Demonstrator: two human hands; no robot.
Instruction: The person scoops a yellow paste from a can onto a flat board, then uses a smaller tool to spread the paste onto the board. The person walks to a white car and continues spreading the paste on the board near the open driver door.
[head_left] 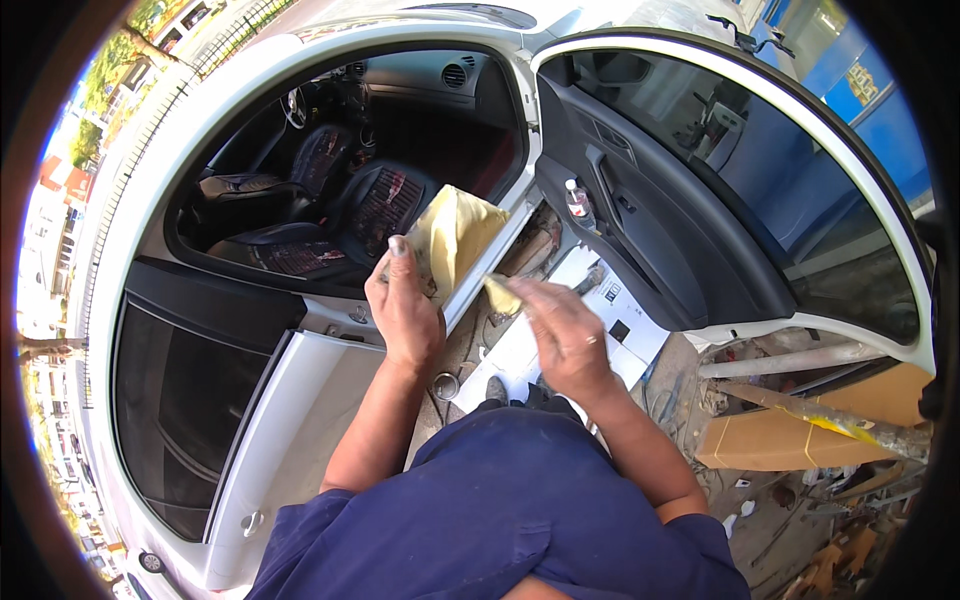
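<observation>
My left hand [405, 310] grips a flat board coated with yellow putty [462, 235], thumb pointing up along its edge. The board is tilted in front of the car's open doorway. A small putty spreader [503, 296], smeared with the same yellow, is pinched in my right hand [568, 338]. It is apart from the board, a little below and right of it. My fingers partly hide both the spreader and the board's near side.
The white car's front door [680, 190] stands open on the right, a bottle [578, 203] in its pocket. Dark seats [385, 205] show inside. Below lie a printed white sheet [610, 305], a round can [446, 386] and a brown cardboard piece [770, 437].
</observation>
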